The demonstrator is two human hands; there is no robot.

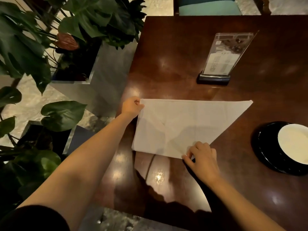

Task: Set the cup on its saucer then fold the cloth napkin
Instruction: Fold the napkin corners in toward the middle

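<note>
Stage: cup sits on black saucer at far R of bench, partly cut by frame edge. Cup step judged done. Napkin fold in hand.

Risks:
- White cloth napkin lies close to bench's L edge. A pull toward L could drag that side off the bench and spoil the fold.
- Cloth looks thin and limp, with soft creases across the middle. If one corner lifts faster than the other, layers may skew and edges won't align.
- Near corner held by fingertips only. Judged a light pinch, could slip under tension.
- Saucer is clear of the cloth, but a wide swing of R arm could knock it.

Grip state:
- Left grip: clamped on far-L corner of napkin, fingers curled round the edge.
- Right grip: fingertips pinch the near corner, where the slanted edge meets the near edge.

Position: napkin lies flat btwn the two grips, a wedge shape with its point toward far R. Acrylic sign holder stands beyond it, well apart. Potted plants off bench to L.
</note>
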